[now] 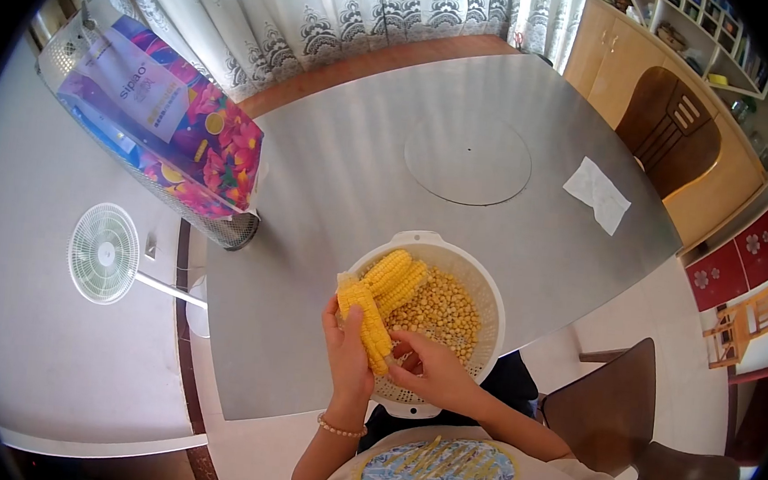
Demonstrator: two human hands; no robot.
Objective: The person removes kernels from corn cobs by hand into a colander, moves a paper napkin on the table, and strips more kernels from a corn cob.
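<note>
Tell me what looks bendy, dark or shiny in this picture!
Head view: black corners and bowed outer lines, as through a very wide lens; head view: soft gleam on the grey table, bright white curtain, held corn cob fairly clear.

In the basket (498, 324), cobs (405, 287) lie apparently on kernels (444, 310).

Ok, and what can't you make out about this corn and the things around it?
- Head view: most of the colander's floor, covered by loose kernels.
- Head view: the underside of the held cob, turned away from the camera, partly behind the left hand.
- Head view: the bag's finer print, too small to read.
- Head view: the lower-right chair, cut off by the edge.
</note>
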